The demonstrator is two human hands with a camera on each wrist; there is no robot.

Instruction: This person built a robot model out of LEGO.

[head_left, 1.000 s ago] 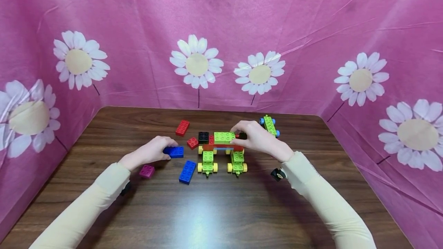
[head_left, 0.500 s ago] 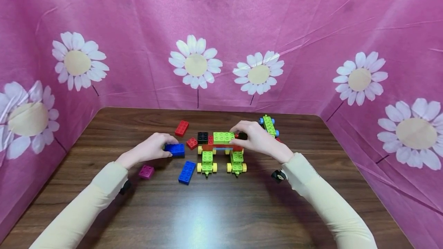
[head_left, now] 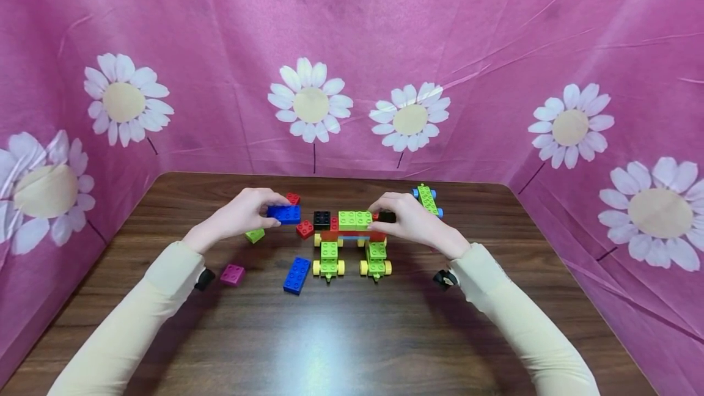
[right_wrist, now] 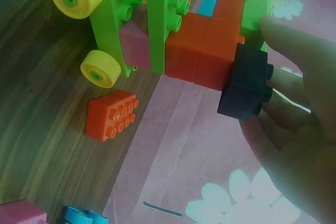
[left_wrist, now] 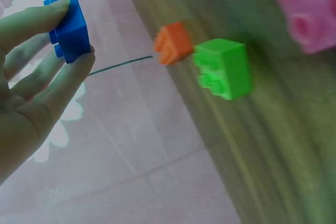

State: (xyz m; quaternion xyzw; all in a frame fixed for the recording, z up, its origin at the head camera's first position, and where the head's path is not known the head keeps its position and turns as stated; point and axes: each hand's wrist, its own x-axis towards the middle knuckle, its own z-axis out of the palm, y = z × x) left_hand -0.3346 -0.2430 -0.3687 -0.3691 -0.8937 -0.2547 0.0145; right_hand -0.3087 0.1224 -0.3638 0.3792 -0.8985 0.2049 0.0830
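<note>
My left hand [head_left: 239, 217] pinches a blue toy brick [head_left: 285, 216] by its left end, above the table left of the wheeled brick build. In the left wrist view the same blue brick [left_wrist: 73, 22] sits between thumb and fingertips, well away from the tabletop. My right hand [head_left: 409, 225] grips the top right end of the brick build [head_left: 352, 234]. That build has green wheeled bases with yellow wheels, a red beam, light green bricks on top and a black brick at either end. Close up, the thumb meets the green brick [right_wrist: 254, 17], with fingers behind the black brick [right_wrist: 244, 85].
Left of the build lie a second blue brick [head_left: 297, 275], a magenta brick [head_left: 233, 274], a small green brick [head_left: 255, 235] and a small red brick [head_left: 305, 229]. A larger red brick [head_left: 294, 198] is partly hidden. A green base with blue wheels [head_left: 427, 200] stands back right.
The left hand has lifted the blue brick and carried it up and right, uncovering the small green brick. The right hand has stayed at the build.
</note>
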